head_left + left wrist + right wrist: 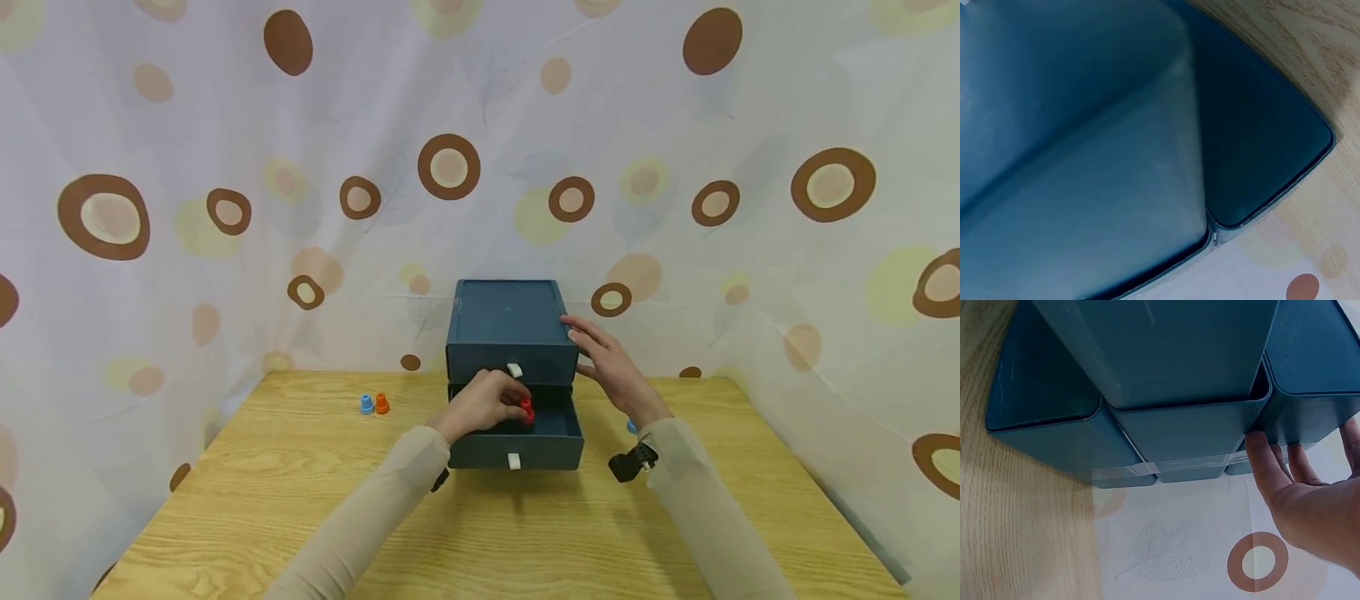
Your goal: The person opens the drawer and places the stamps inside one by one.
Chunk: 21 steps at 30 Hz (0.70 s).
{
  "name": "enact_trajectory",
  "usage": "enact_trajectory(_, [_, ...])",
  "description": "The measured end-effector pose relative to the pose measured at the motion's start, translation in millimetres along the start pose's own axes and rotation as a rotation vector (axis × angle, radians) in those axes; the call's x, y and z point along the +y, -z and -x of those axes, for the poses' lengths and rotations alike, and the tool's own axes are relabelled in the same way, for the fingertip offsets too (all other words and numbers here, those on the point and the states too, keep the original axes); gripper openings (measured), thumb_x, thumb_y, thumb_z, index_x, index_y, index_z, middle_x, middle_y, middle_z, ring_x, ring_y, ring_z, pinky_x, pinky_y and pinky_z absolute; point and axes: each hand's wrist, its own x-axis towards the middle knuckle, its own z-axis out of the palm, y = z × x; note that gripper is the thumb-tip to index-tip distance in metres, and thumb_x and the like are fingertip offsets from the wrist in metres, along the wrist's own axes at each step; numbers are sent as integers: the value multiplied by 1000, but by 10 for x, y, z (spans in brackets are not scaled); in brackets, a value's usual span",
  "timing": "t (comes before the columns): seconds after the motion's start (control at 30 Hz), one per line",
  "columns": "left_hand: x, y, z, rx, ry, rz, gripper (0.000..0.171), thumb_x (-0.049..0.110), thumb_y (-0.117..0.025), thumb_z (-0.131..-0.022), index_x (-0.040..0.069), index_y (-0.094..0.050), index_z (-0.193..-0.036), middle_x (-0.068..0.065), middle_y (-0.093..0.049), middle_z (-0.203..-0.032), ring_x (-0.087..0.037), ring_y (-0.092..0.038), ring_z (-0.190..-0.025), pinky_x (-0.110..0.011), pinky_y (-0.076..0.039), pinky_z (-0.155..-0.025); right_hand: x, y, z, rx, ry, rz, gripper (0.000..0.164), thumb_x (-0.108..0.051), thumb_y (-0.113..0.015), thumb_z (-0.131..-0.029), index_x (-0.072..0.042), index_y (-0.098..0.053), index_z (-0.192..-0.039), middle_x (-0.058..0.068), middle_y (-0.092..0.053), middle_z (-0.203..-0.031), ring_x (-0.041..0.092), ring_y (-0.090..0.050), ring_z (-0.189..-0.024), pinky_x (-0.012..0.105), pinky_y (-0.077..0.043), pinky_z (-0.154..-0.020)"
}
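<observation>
A dark blue drawer cabinet (510,312) stands at the back of the table, one lower drawer (558,421) pulled out. My left hand (489,404) reaches into that drawer. Between its thumb and fingers it pinches a small red cone-shaped piece (527,410); whether this is one piece or two together cannot be told. My right hand (611,367) rests against the cabinet's right side, fingers fairly straight. In the right wrist view, its fingertips touch the cabinet wall (1316,415). The left wrist view shows cabinet surfaces (1085,206) but not the left hand.
A light blue cone piece (367,404) and an orange cone piece (382,403) stand on the wooden table (300,467) left of the cabinet. Another blue piece (632,426) is partly hidden behind the right wrist. A patterned curtain (510,100) hangs behind.
</observation>
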Motion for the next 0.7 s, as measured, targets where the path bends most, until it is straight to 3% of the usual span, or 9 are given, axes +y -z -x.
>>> enact_trajectory(0.33, [1,3,24,11,23,34,39,19,-74,-88,4,-68,-124,-5,-74,-112,-12,-72,-97,-24,-57,-83,10,5,-10,0,-2,-4,57,-45,-43,-104,-19,-33,-154,4,-14,-165,36,-12,-151,62,-19,-117])
enact_trajectory(0.7, [-31,96,118,65,-33,62,27,19,-75,-88,7,-75,-112,0,-76,-101,-7,-71,-89,-22,-56,-78,27,13,-12,3,5,-1,57,-44,-43,-104,-19,-33,-154,5,-14,-165,36,-11,-151,63,-19,-117])
